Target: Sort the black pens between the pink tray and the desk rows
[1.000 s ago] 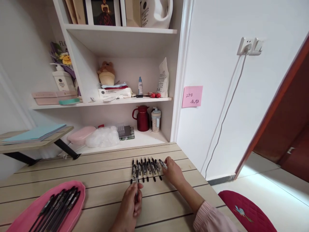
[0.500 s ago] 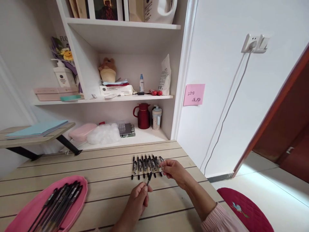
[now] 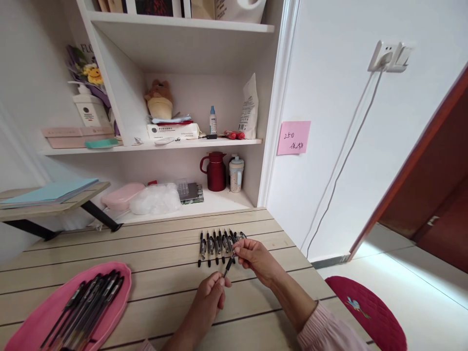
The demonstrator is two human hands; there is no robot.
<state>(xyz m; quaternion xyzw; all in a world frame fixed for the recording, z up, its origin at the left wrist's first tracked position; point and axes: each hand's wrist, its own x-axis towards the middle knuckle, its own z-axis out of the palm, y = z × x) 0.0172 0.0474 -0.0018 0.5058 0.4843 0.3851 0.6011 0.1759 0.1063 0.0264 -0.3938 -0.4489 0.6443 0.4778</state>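
Note:
My left hand is closed around the lower end of a black pen, which slants up to the right. My right hand pinches at the pen's upper tip. Something small and pale shows between its fingertips, too small to name. Just beyond both hands, several clear-barrelled black pens lie side by side in a row on the wooden table, points away from me. Black pen caps lie among them. The row's right end is partly hidden by my right hand.
At the left, a pink tray holds many black pens. Behind the table, a white shelf carries a red jug, a cup and a plastic bag. A dark red stool stands at the right.
My right hand has moved left from the end of the row to the tip of the held pen. My left hand keeps its grip, and the camera view has shifted slightly.

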